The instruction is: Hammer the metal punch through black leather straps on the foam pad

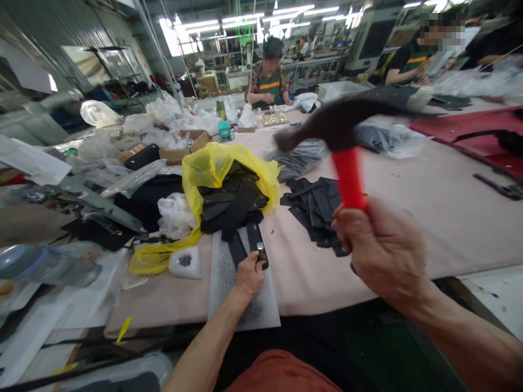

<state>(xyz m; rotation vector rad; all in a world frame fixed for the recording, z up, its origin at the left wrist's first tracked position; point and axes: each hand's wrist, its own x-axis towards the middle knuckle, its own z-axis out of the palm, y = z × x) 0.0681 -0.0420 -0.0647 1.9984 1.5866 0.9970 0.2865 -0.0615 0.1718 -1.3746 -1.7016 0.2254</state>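
Note:
A claw hammer (349, 169) with a red handle and dark head is raised over the table, my right hand (384, 250) wrapped round its grip. Low on the left, my left hand (250, 272) pinches a short metal punch (260, 249), which stands on the end of a black strap piece (254, 235). A second black strap (237, 251) lies beside it. Both rest on a white board (261, 310) at the table's front edge. Behind them a yellow plastic bag (192, 169) lies open with many black pieces inside. The hammer looks blurred.
A pile of black pieces (312, 209) lies right of the bag. A white tub of small dark parts (186, 263) is at the left. Plastic-wrapped bundles (302, 158) and a cardboard box (192, 148) sit farther back. Two co-workers (267, 81) are across the table.

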